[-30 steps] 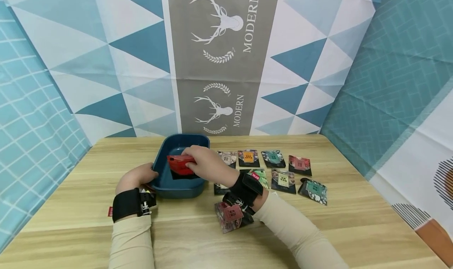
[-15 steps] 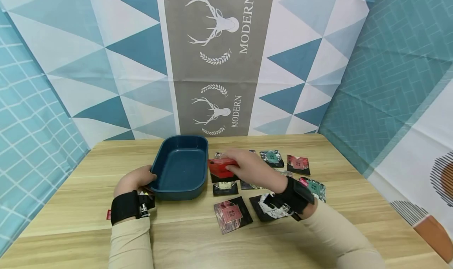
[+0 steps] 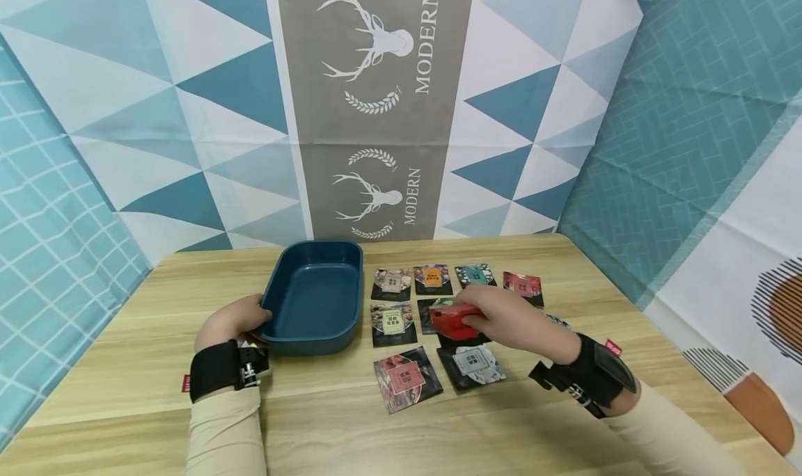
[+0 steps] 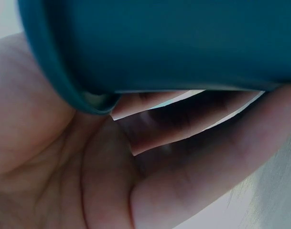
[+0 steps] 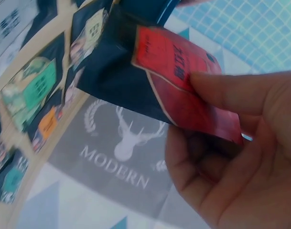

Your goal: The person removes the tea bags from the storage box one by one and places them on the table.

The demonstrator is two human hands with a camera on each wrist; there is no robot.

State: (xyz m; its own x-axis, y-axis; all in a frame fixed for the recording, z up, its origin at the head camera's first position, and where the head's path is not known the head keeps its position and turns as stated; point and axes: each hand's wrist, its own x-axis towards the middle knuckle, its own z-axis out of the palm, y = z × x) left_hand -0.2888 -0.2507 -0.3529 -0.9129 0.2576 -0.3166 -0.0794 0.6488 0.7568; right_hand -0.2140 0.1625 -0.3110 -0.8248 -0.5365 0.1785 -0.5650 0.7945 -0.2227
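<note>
My left hand [image 3: 234, 323] holds the near left side of a dark blue rectangular tray [image 3: 313, 346]. In the left wrist view its fingers curl beneath the tray's rim [image 4: 64, 90]. My right hand [image 3: 510, 323] pinches a red and black sachet [image 3: 456, 321] between thumb and fingers. This sachet is raised over the packets to the right of the tray and covers part of a green-printed packet [image 3: 427, 314]. The right wrist view shows the sachet's red label side [image 5: 169, 62], the thumb lying on it and the other fingers behind.
Several flat packets lie on the wooden table [image 3: 326, 434], including an orange-labelled one [image 3: 432, 279], a yellow-labelled one [image 3: 393, 323], and, nearest me, a pink-labelled one [image 3: 407, 378] and a grey-labelled one [image 3: 471, 366]. A patterned cloth [image 3: 370, 114] hangs behind the table.
My right hand has carried the red and black sachet from over the tray rightward to above the packets. My left hand keeps its hold on the tray's side.
</note>
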